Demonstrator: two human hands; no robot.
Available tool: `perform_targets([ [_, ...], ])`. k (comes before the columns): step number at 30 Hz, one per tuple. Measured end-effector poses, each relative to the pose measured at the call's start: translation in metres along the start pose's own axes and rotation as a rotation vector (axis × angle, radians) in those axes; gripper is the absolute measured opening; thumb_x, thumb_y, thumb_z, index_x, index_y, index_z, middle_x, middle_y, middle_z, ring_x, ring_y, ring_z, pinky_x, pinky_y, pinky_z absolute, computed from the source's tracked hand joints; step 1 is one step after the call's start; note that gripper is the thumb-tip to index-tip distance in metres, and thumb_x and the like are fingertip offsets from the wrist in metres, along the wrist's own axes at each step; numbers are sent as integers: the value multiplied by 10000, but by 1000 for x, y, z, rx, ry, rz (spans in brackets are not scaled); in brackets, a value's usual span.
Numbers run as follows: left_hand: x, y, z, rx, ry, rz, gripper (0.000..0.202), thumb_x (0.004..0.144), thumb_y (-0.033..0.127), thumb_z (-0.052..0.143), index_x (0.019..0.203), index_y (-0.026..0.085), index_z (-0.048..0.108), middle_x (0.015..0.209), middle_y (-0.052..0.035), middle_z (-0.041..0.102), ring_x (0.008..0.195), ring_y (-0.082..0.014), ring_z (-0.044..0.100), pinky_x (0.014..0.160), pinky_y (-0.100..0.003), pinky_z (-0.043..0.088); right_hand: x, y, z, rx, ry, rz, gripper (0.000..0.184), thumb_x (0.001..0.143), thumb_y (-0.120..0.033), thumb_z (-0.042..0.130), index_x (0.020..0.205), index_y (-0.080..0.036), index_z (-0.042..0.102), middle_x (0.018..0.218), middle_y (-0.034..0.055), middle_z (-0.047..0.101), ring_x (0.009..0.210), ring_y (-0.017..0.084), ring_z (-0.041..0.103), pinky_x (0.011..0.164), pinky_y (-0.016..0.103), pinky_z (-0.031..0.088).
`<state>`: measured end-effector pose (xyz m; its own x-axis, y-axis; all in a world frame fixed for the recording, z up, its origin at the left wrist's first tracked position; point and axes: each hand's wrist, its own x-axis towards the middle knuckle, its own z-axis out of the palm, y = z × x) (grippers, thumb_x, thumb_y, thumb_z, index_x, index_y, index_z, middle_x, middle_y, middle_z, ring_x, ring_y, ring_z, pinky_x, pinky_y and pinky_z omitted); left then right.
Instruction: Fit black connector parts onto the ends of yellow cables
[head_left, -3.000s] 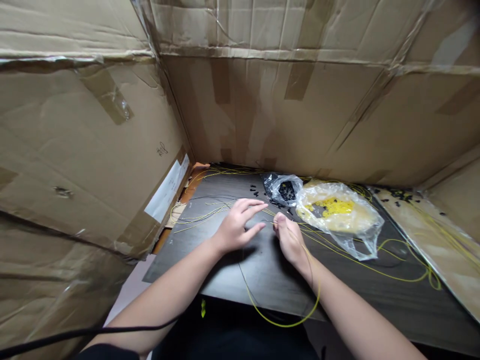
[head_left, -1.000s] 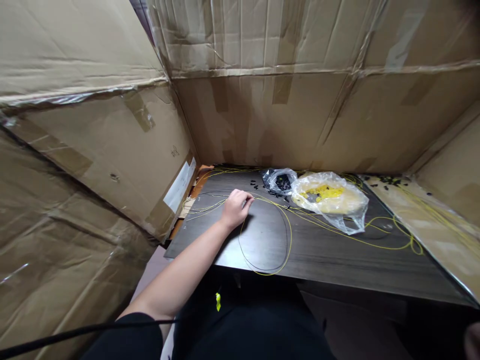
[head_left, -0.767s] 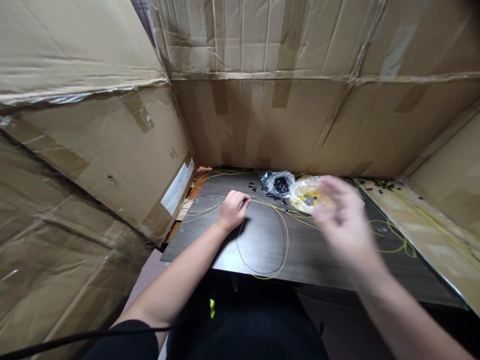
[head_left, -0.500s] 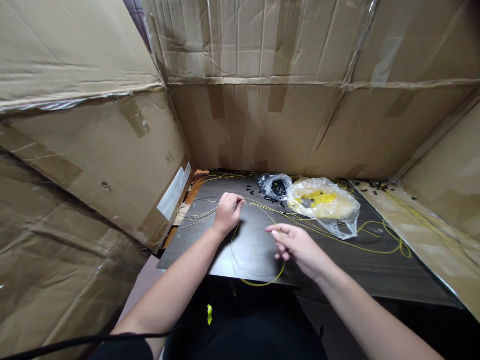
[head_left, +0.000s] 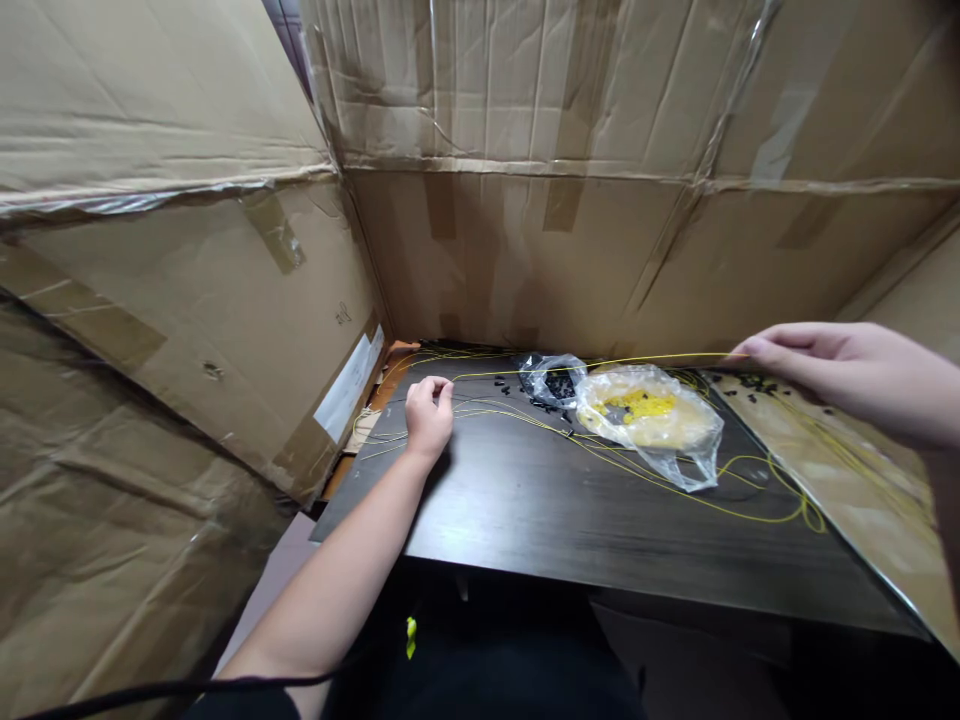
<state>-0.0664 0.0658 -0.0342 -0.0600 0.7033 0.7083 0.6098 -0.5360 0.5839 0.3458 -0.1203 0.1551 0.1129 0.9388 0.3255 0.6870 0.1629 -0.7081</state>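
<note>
A thin yellow cable [head_left: 600,362] runs almost straight between my two hands, above the dark tabletop. At its left end my left hand [head_left: 430,410] is closed in a pinch over the table's left half. My right hand [head_left: 840,365] pinches the cable at far right, raised near the cardboard wall. Under the stretched cable lie a clear plastic bag of small black parts [head_left: 556,382] and a larger clear bag with small yellow parts [head_left: 645,408]. Other yellow cables [head_left: 675,490] lie looped across the table.
Cardboard walls [head_left: 510,260] enclose the dark table [head_left: 540,520] at the back and sides. Loose black parts [head_left: 757,384] are scattered at the back right. More yellow cables [head_left: 847,450] lie on the cardboard at right. A white paper [head_left: 349,385] is stuck to the left wall.
My right hand has moved far right and up, drawing the hanging cable loop out nearly straight. My left hand has shifted slightly left and up.
</note>
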Motion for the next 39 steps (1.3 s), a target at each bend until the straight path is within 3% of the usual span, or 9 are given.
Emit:
perform_targets([
  [5, -1, 3, -3, -1, -47, 43, 127, 937, 259, 540, 842, 204, 606, 809, -51, 647, 813, -217, 558, 743, -338, 446, 6, 54, -39, -824, 105, 357, 471, 892, -687, 470, 850, -285, 712, 842, 126, 719, 841, 396, 640, 743, 526, 491],
  [9, -5, 17, -4, -47, -234, 187, 130, 935, 259, 558, 825, 210, 608, 801, -32, 657, 796, -194, 563, 754, -323, 456, 2, 133, -37, -922, -99, 493, 387, 848, -587, 561, 878, -231, 710, 931, 150, 723, 922, 435, 649, 760, 520, 496],
  [12, -10, 28, -4, -69, -345, 293, 124, 942, 253, 554, 843, 208, 614, 823, -41, 664, 826, -196, 572, 786, -332, 460, -4, 155, -3, -911, -101, 429, 355, 828, -540, 603, 901, -214, 721, 936, 183, 718, 875, 430, 652, 706, 519, 472],
  [14, -13, 34, -3, -73, -391, 367, 124, 953, 241, 533, 868, 201, 614, 843, -54, 666, 832, -200, 569, 793, -342, 460, -6, 138, 36, -888, -73, 319, 343, 864, -527, 585, 919, -217, 720, 973, 193, 711, 876, 390, 654, 708, 493, 459],
  [18, -18, 39, -2, -78, -460, 465, 127, 966, 225, 509, 907, 199, 618, 867, -69, 672, 836, -206, 567, 801, -357, 461, -5, 58, 141, -495, 13, -228, 306, 956, -424, 505, 1062, -208, 695, 1088, 134, 699, 1018, 299, 645, 882, 438, 479],
  [21, -21, 43, -1, -77, -517, 505, 133, 970, 225, 503, 917, 200, 622, 883, -74, 673, 841, -209, 571, 811, -364, 459, -1, 9, 214, -192, -75, -357, 317, 961, -385, 514, 1199, -227, 653, 1202, 112, 669, 1132, 288, 599, 991, 437, 444],
  [24, -23, 47, -1, -73, -541, 536, 133, 967, 222, 502, 906, 198, 618, 868, -74, 665, 838, -210, 571, 801, -360, 455, 3, -3, 259, -28, -141, -265, 227, 927, -356, 573, 1088, -232, 674, 1090, 100, 700, 1008, 274, 624, 911, 401, 451],
  [29, -25, 53, -2, -112, -549, 515, 120, 949, 228, 524, 865, 194, 603, 815, -58, 650, 799, -201, 557, 776, -351, 446, -1, 17, 278, 89, -136, -141, 182, 948, -377, 535, 896, -217, 606, 637, -8, 564, 585, 167, 508, 605, 292, 369],
  [39, -27, 60, 4, -395, -581, 136, 75, 852, 255, 668, 842, 181, 652, 781, -20, 655, 699, -137, 562, 667, -268, 467, -9, 17, 276, 530, -69, -2, 269, 911, -487, 572, 866, -222, 555, 716, 1, 522, 629, 154, 434, 589, 283, 341],
])
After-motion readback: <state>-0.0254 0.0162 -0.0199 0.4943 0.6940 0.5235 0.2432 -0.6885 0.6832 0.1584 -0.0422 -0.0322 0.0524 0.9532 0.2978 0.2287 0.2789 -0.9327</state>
